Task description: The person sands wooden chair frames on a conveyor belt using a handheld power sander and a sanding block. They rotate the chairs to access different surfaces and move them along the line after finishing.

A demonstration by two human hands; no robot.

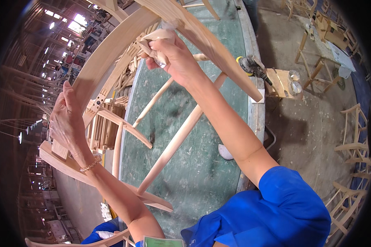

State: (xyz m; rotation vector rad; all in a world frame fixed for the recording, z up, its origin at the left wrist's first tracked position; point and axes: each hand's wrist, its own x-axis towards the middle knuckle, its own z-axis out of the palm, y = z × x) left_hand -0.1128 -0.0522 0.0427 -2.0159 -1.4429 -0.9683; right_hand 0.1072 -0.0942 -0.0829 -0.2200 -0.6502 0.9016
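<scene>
An unfinished pale wooden chair frame (111,53) lies tilted on a green-topped workbench (193,173). My left hand (66,121) grips the frame's lower left side, near a joint in the wood. My right hand (169,53) is closed on a folded piece of sandpaper (154,37) and presses it against the curved top rail. Round chair legs (173,144) run diagonally below my right forearm.
An electric sander (251,66) rests at the bench's right edge beside a small wooden stool (282,82). Stacked wooden chair parts (105,127) lie at the left. More unfinished chair frames (352,144) stand on the dusty floor at the right, with a work table (329,45) behind.
</scene>
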